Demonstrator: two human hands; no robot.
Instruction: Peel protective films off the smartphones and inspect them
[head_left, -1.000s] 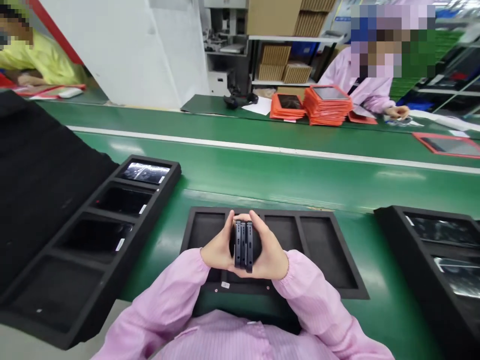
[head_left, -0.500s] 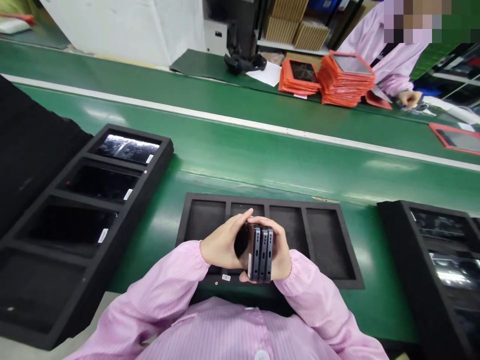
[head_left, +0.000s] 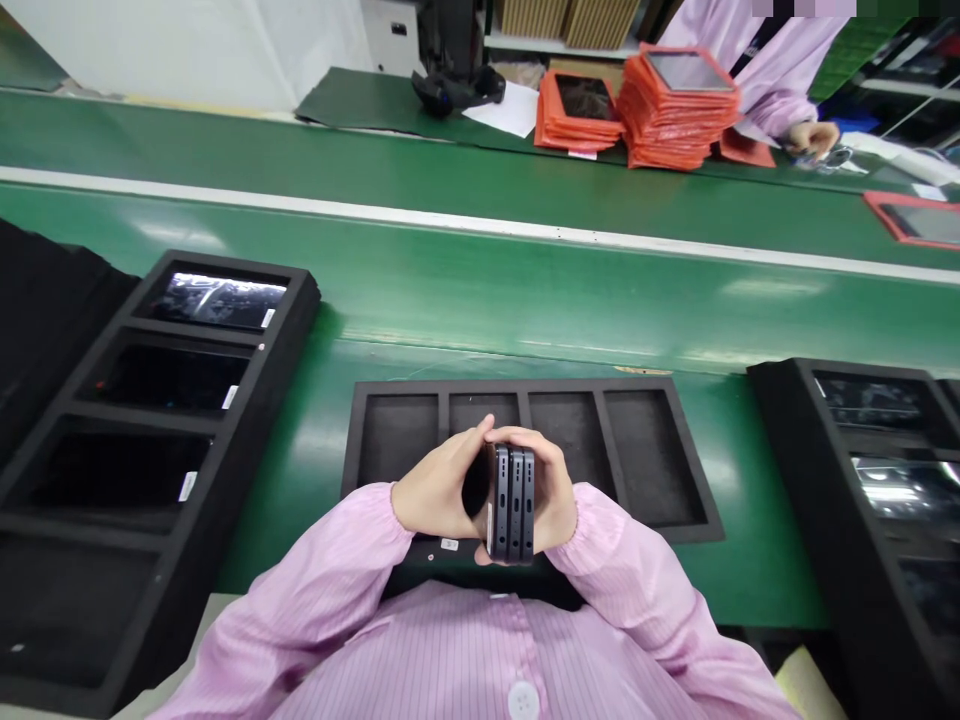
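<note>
Between my two hands, in front of my chest, three dark phones [head_left: 514, 505] stand side by side on edge, their port ends facing me. My left hand [head_left: 433, 490] presses in from the left, closed against the leftmost phone, whose glossy face and white label partly show. From the right, my right hand [head_left: 553, 488] wraps round the outer phone, its fingers bent over the top. Under and behind my hands lies a black foam tray [head_left: 517, 386] with several compartments, those in sight bare. My forearms and hands cover part of it.
A black foam tray [head_left: 289, 345] at left holds labelled phones [head_left: 217, 300]. Another tray [head_left: 796, 450] at right also holds phones. Beyond the white strip [head_left: 420, 215] stand stacks of orange-cased devices [head_left: 675, 115]. A co-worker's hand [head_left: 811, 138] rests at the far right.
The camera view has shifted, so the scene sits a little further left and the far bench higher. My hands still hold the three phones in much the same pose.
</note>
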